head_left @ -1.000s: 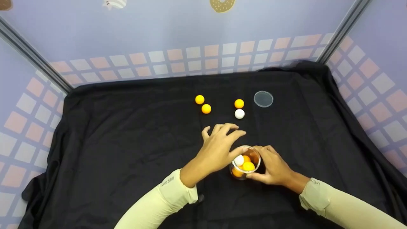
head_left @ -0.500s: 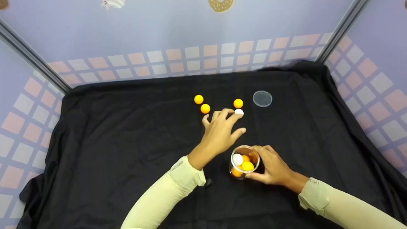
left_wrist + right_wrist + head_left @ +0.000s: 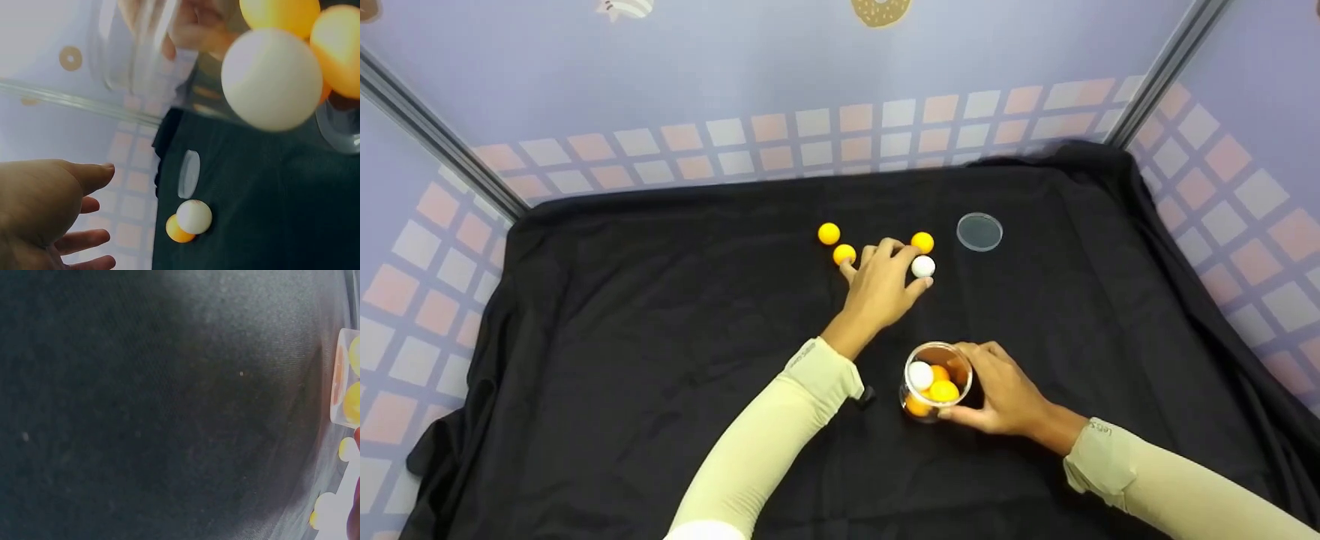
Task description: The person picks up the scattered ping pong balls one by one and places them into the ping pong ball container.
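My left hand (image 3: 877,285) reaches over the cloth, its thumb and forefinger spread on either side of a white ping-pong ball (image 3: 923,266). In the left wrist view the left hand (image 3: 50,214) has its fingers extended, apart from that ball (image 3: 194,217). An orange ping-pong ball (image 3: 922,242) lies just behind the white one. Another orange ball (image 3: 844,255) is partly covered by my little finger. My right hand (image 3: 997,390) grips a clear jar (image 3: 911,358) from its right side; several orange balls and a white ball (image 3: 920,375) are inside.
A clear round lid (image 3: 979,232) lies at the back, right of the balls. One more orange ball (image 3: 829,233) sits at the back left. Black cloth (image 3: 660,337) covers the table, and patterned panels (image 3: 780,67) enclose its back and sides.
My left hand has moved forward from beside the jar's rim to the white ball on the cloth. The right hand and jar have stayed in place.
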`<action>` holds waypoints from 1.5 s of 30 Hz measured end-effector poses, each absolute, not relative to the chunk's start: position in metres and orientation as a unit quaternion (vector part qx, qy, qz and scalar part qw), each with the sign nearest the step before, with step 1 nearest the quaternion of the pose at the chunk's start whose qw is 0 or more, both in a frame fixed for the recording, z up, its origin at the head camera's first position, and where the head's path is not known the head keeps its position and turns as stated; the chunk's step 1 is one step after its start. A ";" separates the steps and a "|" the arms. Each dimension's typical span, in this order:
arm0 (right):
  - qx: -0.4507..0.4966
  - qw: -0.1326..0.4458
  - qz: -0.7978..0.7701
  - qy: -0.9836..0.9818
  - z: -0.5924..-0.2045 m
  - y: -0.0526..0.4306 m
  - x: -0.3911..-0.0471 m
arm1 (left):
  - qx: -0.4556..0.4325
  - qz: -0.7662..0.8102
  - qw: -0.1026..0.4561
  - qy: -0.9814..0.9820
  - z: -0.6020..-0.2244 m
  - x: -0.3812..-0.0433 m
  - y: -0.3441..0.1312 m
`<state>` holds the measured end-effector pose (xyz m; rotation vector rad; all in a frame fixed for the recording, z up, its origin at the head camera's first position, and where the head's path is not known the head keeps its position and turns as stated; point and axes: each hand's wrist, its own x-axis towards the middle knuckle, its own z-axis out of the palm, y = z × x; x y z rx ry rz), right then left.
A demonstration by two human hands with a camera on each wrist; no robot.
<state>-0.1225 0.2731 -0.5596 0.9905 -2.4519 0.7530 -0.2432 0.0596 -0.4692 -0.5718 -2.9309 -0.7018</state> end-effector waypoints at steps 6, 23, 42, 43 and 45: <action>0.355 0.199 0.270 -0.873 -0.560 0.274 -0.123 | -0.164 -0.218 0.018 -0.962 -0.476 -0.258 0.065; 0.353 0.202 0.269 -0.873 -0.562 0.273 -0.122 | -0.150 -0.173 -0.004 -0.974 -0.503 -0.279 0.083; 0.358 0.209 0.270 -0.869 -0.562 0.272 -0.123 | -0.135 -0.138 0.007 -0.981 -0.529 -0.287 0.093; 0.358 0.209 0.269 -0.869 -0.562 0.272 -0.123 | -0.134 -0.138 0.006 -0.981 -0.530 -0.288 0.094; 0.360 0.209 0.269 -0.869 -0.562 0.272 -0.123 | -0.131 -0.134 0.006 -0.982 -0.533 -0.289 0.095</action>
